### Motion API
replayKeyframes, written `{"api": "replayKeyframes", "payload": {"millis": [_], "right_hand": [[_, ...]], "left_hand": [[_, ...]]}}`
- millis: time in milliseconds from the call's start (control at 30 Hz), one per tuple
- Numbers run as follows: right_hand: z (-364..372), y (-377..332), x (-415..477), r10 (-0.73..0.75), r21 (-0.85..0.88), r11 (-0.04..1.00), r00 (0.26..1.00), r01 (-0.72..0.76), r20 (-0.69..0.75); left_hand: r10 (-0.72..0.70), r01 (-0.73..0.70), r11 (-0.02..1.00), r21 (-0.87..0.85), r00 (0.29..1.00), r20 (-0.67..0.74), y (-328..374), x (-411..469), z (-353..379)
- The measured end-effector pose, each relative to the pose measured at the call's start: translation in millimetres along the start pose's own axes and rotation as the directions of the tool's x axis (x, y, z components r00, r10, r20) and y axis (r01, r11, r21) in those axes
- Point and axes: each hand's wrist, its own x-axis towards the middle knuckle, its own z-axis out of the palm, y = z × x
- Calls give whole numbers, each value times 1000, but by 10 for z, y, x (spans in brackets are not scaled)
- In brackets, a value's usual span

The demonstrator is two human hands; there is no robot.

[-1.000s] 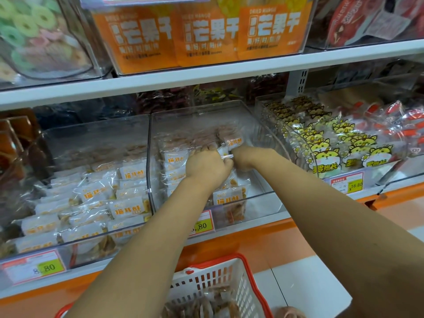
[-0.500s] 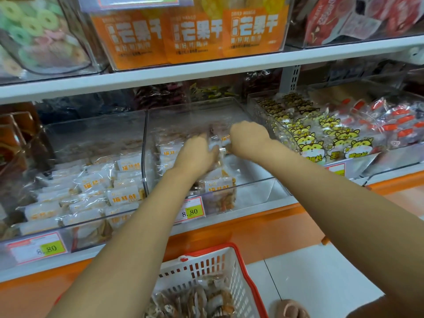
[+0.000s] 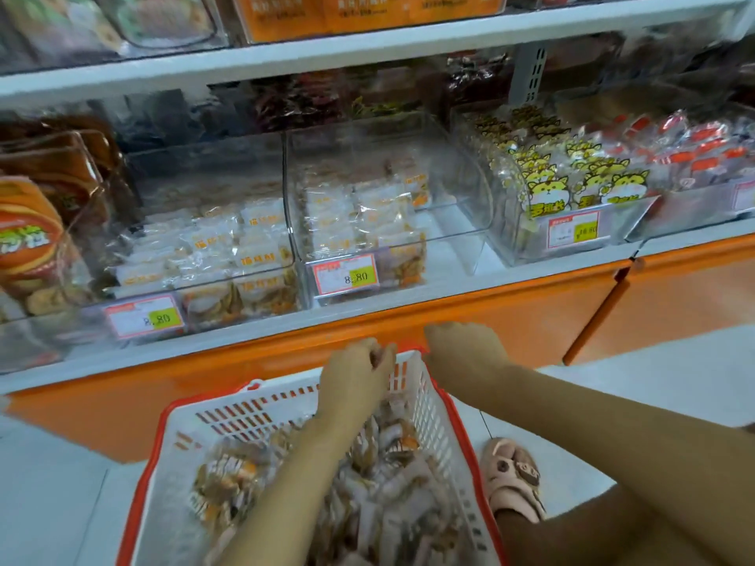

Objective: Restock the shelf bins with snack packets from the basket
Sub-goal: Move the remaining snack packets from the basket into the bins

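Basket [image 3: 261, 414] of slatted white plastic holds crinkly packets [image 3: 388, 496]; left hand [image 3: 353, 375], right hand [image 3: 465, 351] curled above rim, grip unclear.

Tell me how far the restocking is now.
Done: the left bin looks full; the middle bin has packets on its left side. In hand: left hand and right hand are at the basket rim, no packet visible. Left: the middle bin's right side is bare; the basket holds many packets.
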Motion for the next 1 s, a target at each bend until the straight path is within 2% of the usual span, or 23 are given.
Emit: {"api": "replayKeyframes", "payload": {"millis": [67,167,267,367,433,533,667,767,833,867,933,1000], "right_hand": [[372,40,-48,63,117,990,988,-79,138],[846,65,-179,135,256,941,938,-222,319],[1073,7,-295,218,380,861,919,-339,328],[1125,-30,-316,247,426,829,921,-362,300],[1111,-22,-308,226,392,853,920,-346,319],[1061,-9,-326,172,293,911,914,-290,368],[848,49,-354,17,112,991,890,-76,455],[619,99,-312,-134,198,978,918,62,373],[424,72,-282,-203,345,933,941,102,271],[315,47,-270,-239,414,902,941,123,240],[83,7,-247,-330,521,836,917,174,223],[-166,-18,-236,-424,585,777,880,232,214]], "left_hand": [[-120,109,992,60,966,229,-125,-147,249],[-204,164,979,124,846,494,-326,-409,581],[-251,194,968,159,739,625,-446,-688,755],[-205,181,977,112,653,729,-469,-893,843],[-213,209,973,94,674,707,-488,-961,862],[-217,229,972,56,774,594,-566,-958,879],[-165,266,957,-119,832,529,-572,-891,726],[-167,298,926,-230,873,459,-497,-806,493],[-239,424,833,-356,855,459,-462,-695,343],[-284,523,728,-444,819,499,-423,-643,245],[-302,704,403,-584,705,642,-351,-556,55],[-228,772,105,-626,632,741,-237,-506,-137]]}}
